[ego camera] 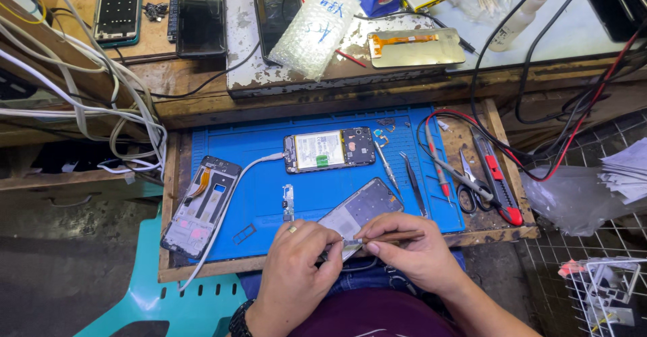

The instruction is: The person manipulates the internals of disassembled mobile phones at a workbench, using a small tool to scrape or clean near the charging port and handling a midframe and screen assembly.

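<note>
My left hand (296,259) grips the near end of a dark phone frame (364,209) that lies tilted on the blue work mat (269,202). My right hand (408,242) holds a thin brown stick tool (391,237) whose tip touches the frame's near edge. An opened phone (329,149) with its battery showing lies at the mat's middle, a white cable plugged into its left end. A grey phone mid-frame (200,205) rests on the mat's left edge. A small circuit strip (288,202) and a SIM tray (244,233) lie between them.
Two tweezers (399,172), red-handled probes (437,165), scissors (466,185) and a red utility knife (497,182) lie right of the mat. On the bench behind lie several phones (201,17), a bubble-wrap bag (315,30), a screen panel (414,47) and bundles of white cables (114,101).
</note>
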